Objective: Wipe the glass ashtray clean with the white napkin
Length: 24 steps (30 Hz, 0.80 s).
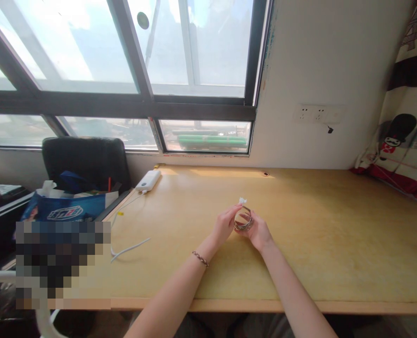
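Above the middle of the wooden desk, a round, patterned metal bangle (244,227) is held upright between both hands, so the desktop shows through its opening. My left hand (225,222) grips the left side, its fingers closed near the upper edge. On the other side, my right hand (260,231) is closed around the right and lower edge; some fingertips are hidden behind the bangle. A small crumpled white piece (242,201) shows just beyond the left fingertips; whether it touches the bangle or lies on the desk I cannot tell. A braided bracelet (200,259) circles my left wrist.
On the desk (335,253), a white power bank (148,180) with a white cable (131,247) lies at the left edge. A black chair (85,159) and a blue bag (67,206) stand left of it. Wall sockets (312,113) and a curtain (398,126) are at right.
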Available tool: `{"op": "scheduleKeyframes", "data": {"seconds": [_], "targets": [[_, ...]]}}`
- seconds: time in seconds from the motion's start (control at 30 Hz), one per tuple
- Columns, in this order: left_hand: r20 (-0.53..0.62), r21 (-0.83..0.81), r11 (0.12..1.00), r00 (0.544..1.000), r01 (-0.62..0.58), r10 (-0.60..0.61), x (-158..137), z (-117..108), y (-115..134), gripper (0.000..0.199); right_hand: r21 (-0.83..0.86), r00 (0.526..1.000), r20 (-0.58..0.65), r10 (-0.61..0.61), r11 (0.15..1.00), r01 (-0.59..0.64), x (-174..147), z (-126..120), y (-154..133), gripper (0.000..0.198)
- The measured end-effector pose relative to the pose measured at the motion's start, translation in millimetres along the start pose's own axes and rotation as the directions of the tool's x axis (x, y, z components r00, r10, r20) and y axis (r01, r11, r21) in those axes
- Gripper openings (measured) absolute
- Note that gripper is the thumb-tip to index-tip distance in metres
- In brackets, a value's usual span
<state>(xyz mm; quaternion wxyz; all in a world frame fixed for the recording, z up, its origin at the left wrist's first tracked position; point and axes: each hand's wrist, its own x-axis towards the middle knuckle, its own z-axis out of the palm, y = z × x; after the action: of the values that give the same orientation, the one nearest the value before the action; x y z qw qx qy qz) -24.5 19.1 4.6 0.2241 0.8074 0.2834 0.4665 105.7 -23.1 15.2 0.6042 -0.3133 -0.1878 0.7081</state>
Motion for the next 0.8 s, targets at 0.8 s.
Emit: {"op": "scheduleKeyframes", "data": {"seconds": [0.8], "targets": [[0.182,0.025,0.959,0.945,-0.281,0.272,-3,3,17,0.033,0.153,0.993,-0.099,-0.06,0.985,0.075,15,-16,3,0.021]]}}
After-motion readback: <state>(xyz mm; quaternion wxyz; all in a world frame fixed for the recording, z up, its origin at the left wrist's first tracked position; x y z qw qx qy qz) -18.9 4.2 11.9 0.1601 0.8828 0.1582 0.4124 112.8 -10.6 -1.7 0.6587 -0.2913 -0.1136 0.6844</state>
